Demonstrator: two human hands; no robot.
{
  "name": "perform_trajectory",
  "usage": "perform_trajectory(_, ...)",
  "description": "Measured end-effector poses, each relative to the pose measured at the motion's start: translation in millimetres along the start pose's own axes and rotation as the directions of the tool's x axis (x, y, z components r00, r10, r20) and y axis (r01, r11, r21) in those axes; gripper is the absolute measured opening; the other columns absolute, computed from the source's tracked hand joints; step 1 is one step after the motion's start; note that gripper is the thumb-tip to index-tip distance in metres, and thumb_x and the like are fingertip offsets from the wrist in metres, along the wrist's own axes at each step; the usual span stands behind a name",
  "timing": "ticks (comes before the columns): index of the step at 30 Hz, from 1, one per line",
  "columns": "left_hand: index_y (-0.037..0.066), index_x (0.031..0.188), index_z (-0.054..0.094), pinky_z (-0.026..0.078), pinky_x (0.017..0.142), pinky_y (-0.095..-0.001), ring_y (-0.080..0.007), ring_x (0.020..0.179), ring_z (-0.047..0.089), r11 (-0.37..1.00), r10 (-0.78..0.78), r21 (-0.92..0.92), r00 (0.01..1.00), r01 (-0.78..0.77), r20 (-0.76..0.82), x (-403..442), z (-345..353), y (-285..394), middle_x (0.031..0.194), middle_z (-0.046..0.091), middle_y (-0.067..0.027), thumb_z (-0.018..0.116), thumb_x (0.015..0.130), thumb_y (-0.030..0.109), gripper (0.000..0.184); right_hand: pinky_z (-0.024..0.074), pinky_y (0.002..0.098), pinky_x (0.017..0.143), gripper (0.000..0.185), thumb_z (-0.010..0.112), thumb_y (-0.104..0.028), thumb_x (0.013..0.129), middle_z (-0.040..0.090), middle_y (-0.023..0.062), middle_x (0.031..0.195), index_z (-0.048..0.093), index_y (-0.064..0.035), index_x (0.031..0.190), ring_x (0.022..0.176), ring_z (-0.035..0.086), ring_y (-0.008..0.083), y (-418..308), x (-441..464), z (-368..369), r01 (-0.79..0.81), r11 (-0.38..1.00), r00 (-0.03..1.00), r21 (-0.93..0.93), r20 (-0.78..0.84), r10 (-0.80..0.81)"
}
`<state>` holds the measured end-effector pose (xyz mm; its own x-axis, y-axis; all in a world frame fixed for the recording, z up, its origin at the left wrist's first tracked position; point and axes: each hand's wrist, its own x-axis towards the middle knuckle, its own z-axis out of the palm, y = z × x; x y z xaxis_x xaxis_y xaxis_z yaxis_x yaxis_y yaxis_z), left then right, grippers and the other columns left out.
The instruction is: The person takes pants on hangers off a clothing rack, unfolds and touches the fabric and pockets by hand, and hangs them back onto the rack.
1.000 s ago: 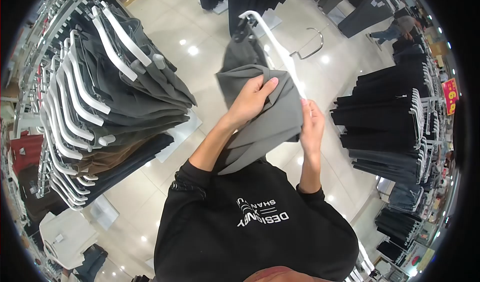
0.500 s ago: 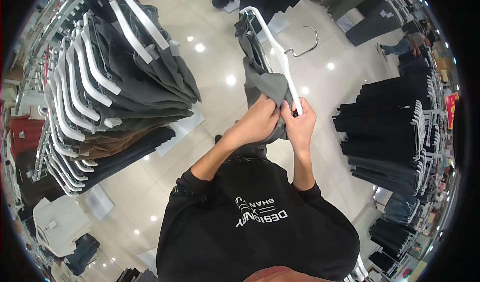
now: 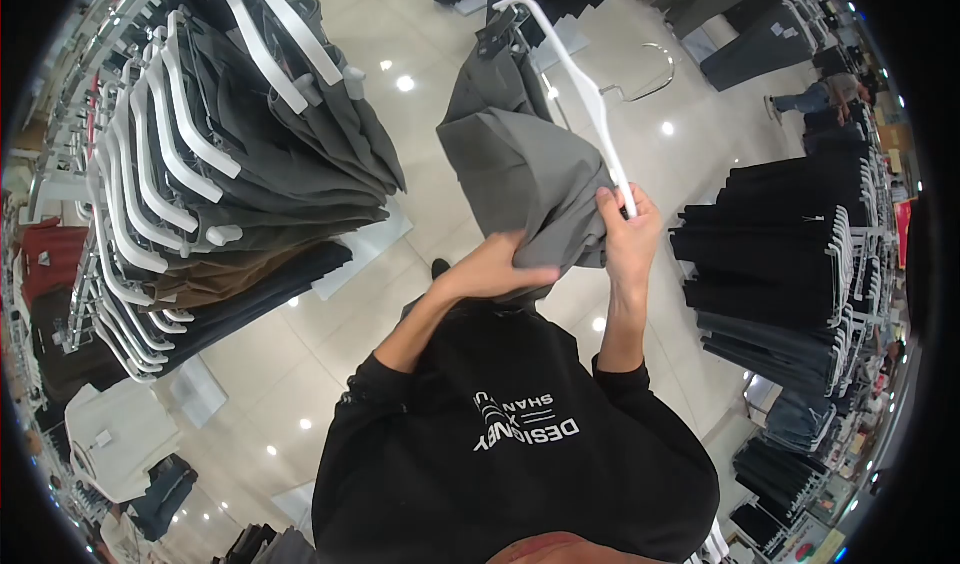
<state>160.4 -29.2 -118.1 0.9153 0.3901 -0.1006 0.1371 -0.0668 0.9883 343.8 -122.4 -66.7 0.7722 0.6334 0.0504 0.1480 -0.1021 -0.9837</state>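
Grey trousers hang from a white hanger, whose metal hook points to the right. My right hand is closed around the near end of the hanger and pinches the edge of the grey cloth beside it. Lower and to the left, my left hand lies against the bunched lower part of the trousers, thumb and fingers apart and slightly blurred. The cloth is folded over itself and bulges to the left, away from the hanger.
On the left a rack holds grey, brown and dark trousers on white hangers. Black trousers hang on a rack at the right. A white garment is at lower left. Another person is at the upper right.
The trousers have spread out to the left from a narrow bunch. My left hand has come away from my right and opened. Hanger and right hand have shifted slightly right.
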Motion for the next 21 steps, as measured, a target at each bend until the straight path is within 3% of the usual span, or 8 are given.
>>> perform_trajectory(4,-0.008,0.112,0.069,0.051,0.084,-0.0346,-0.0199,0.089,0.066,0.978,-0.211,0.096,0.857,0.188,0.469,-26.0,-14.0,-66.3,0.094,0.074,-0.0132,0.077,0.091,0.034,0.047,0.0253,0.0204,0.053,0.029,0.072,-0.009,0.094,0.043,-0.0108,0.066,0.051,-0.0112,0.074,0.059,0.034,-0.0003,-14.0,14.0,-12.5,0.034,0.998,0.998,-0.049,-0.055,-0.037)
perform_trajectory(7,-0.006,0.109,0.071,0.050,0.080,-0.0332,-0.0166,0.085,0.063,0.969,-0.245,0.068,0.940,0.236,0.236,-52.1,-29.7,-77.2,0.093,0.073,-0.0083,0.075,0.093,0.031,0.041,0.0235,0.0205,0.051,0.029,0.071,-0.011,0.095,0.043,-0.0113,0.065,0.051,-0.0111,0.075,0.057,0.033,-0.0007,-22.2,22.8,-20.3,0.037,0.995,0.993,-0.093,-0.112,-0.048)
perform_trajectory(11,-0.011,0.105,0.069,0.052,0.076,-0.0311,-0.0133,0.083,0.065,0.918,-0.188,-0.386,0.958,0.094,-0.215,-73.9,-54.8,-15.2,0.095,0.074,-0.0038,0.072,0.097,0.026,0.038,0.0171,0.0228,0.054,0.027,0.073,-0.021,0.097,0.036,-0.0128,0.067,0.058,-0.0075,0.079,0.060,0.026,-0.0004,-14.6,30.3,-27.6,0.043,0.982,0.986,-0.185,-0.152,-0.072)
perform_trajectory(12,-0.010,0.105,0.069,0.052,0.076,-0.0309,-0.0128,0.082,0.065,0.901,-0.213,-0.426,0.935,0.075,-0.285,-72.4,-61.0,0.8,0.093,0.074,-0.0046,0.071,0.096,0.025,0.036,0.0324,0.0197,0.056,0.025,0.068,-0.024,0.101,0.054,-0.0070,0.069,0.066,-0.0018,0.089,0.061,0.044,0.0012,-10.3,32.7,-34.1,0.046,0.965,0.990,-0.259,-0.117,-0.079)
perform_trajectory(14,-0.008,0.105,0.069,0.052,0.075,-0.0306,-0.0117,0.081,0.065,0.864,-0.267,-0.503,0.871,0.027,-0.412,-62.3,-69.3,28.9,0.090,0.074,-0.0061,0.070,0.095,0.021,0.031,0.0448,0.0223,0.067,0.027,0.065,-0.023,0.103,0.067,0.0030,0.081,0.067,0.0026,0.096,0.072,0.060,0.0081,-8.0,30.6,-26.3,0.055,0.995,0.993,-0.077,-0.103,-0.063)
perform_trajectory(16,-0.007,0.104,0.069,0.052,0.071,-0.0301,-0.0111,0.077,0.065,0.978,-0.157,-0.201,0.843,0.060,-0.514,-45.8,-71.0,54.1,0.084,0.072,-0.0082,0.070,0.093,0.018,0.028,0.0563,0.0328,0.089,0.031,0.058,-0.024,0.106,0.077,0.0156,0.102,0.070,0.0040,0.100,0.094,0.074,0.0197,-2.8,28.1,-30.2,0.030,0.999,0.999,-0.029,-0.038,-0.031)
perform_trajectory(18,-0.006,0.099,0.067,0.051,0.066,-0.0337,-0.0146,0.071,0.065,0.996,-0.021,0.058,0.852,0.060,-0.524,-22.1,-64.3,63.2,0.071,0.064,-0.0159,0.069,0.088,0.018,0.026,0.0563,0.0322,0.087,0.032,0.057,-0.025,0.107,0.076,0.0142,0.100,0.070,0.0049,0.102,0.093,0.073,0.0183,-0.6,19.0,-25.1,0.020,0.999,1.000,-0.033,-0.014,-0.020)
perform_trajectory(21,-0.008,0.100,0.066,0.050,0.067,-0.0315,-0.0152,0.072,0.062,0.991,0.004,0.126,0.934,0.044,-0.357,24.2,-43.6,33.7,0.079,0.067,-0.0149,0.069,0.089,0.018,0.029,0.0561,0.0317,0.087,0.035,0.055,-0.025,0.108,0.076,0.0136,0.099,0.070,0.0067,0.105,0.092,0.072,0.0166,-4.6,-1.5,-8.1,-0.012,0.999,0.999,-0.036,0.047,0.014)
